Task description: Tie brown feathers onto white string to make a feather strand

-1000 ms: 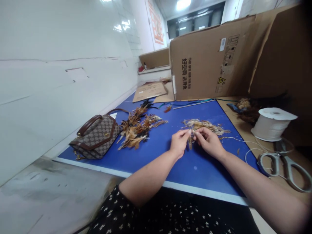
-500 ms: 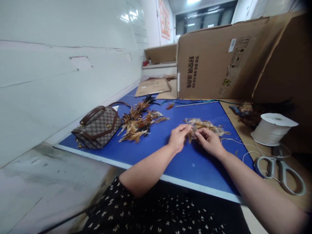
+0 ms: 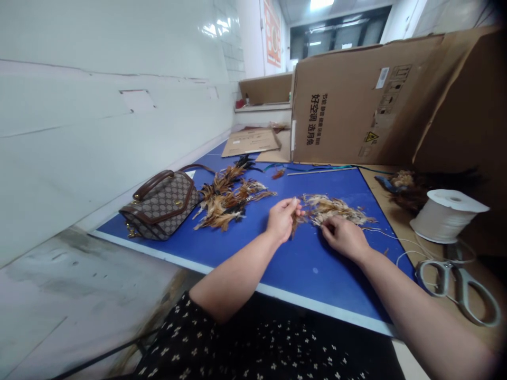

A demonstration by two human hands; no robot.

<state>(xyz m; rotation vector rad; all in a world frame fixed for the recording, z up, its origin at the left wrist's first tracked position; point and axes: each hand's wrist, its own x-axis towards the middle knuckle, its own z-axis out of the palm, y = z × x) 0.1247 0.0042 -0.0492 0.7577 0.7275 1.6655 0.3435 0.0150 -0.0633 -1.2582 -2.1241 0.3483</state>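
My left hand [image 3: 282,217] is closed in a pinch on a few brown feathers [image 3: 295,224], which hang from its fingertips just above the blue table. To its right, my right hand [image 3: 345,236] reaches with bent fingers into the near edge of a loose pile of tan and brown feathers [image 3: 332,206]. Its fingertips are partly hidden, so what they grip, if anything, is unclear. Left of both hands lies a bunch of longer brown and black feathers [image 3: 224,198]. A thin pale cord runs from the feather pile toward the white spool [image 3: 446,219].
Scissors [image 3: 461,290] lie at the right on brown cardboard. A patterned handbag [image 3: 160,208] rests on the left side of the blue table [image 3: 253,253]. Behind stands a large cardboard box [image 3: 348,105], with flat cardboard [image 3: 251,142] beside it. Dark feathers [image 3: 428,184] lie near the spool.
My hands, close together before, have moved apart. The left has shifted left with the brown feathers, while the right has gone slightly right and down at the pile.
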